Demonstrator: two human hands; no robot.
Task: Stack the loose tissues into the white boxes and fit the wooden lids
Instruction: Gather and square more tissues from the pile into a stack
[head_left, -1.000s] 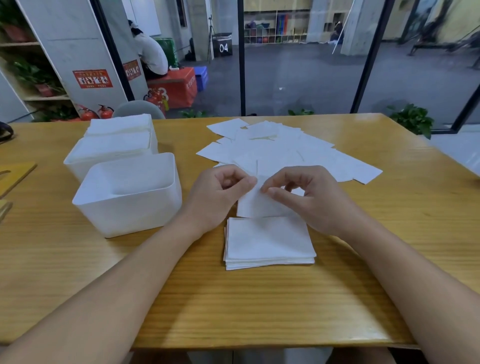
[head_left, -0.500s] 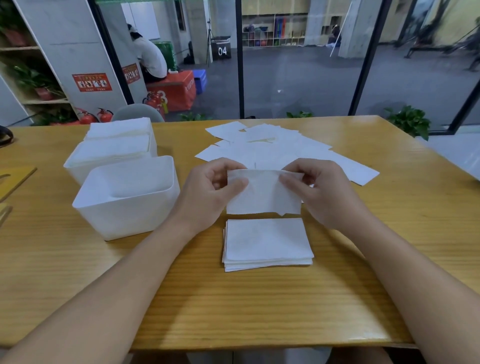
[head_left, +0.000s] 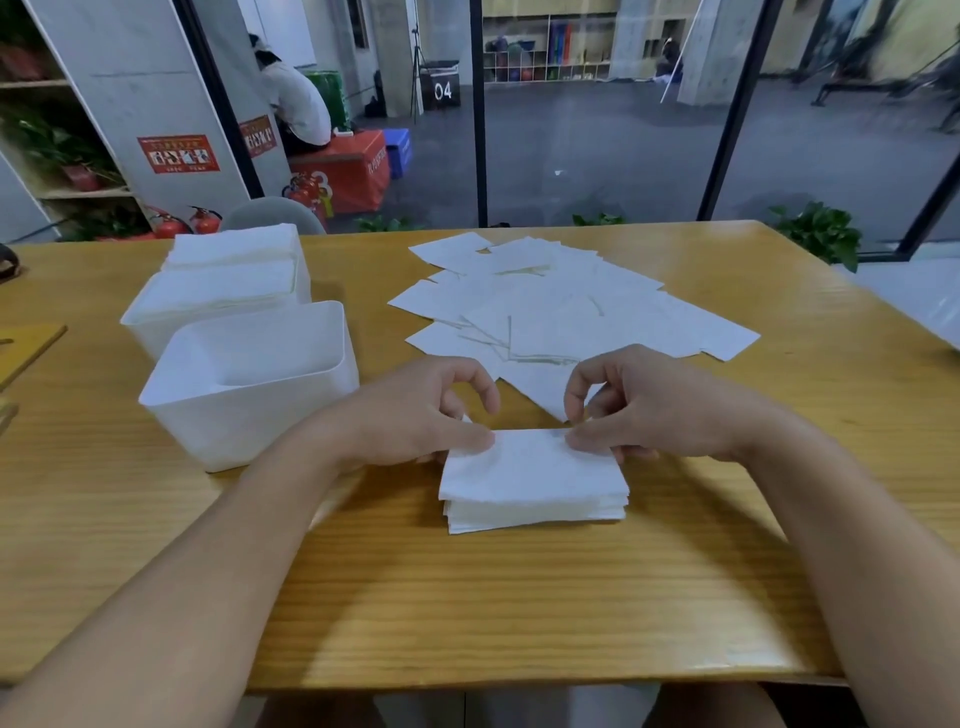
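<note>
Head view: fingers (head_left: 470, 439) of the left hand (head_left: 415, 415) and right hand (head_left: 654, 410) pinch the far corners of the top tissue (head_left: 530, 462) on the stack (head_left: 535, 506) at frame centre; thin and limp, it probably tears easily, so hold the corners. Loose tissues (head_left: 561, 306) lie above, white box (head_left: 249, 384) left, on the tabletop (head_left: 467, 613)
</note>
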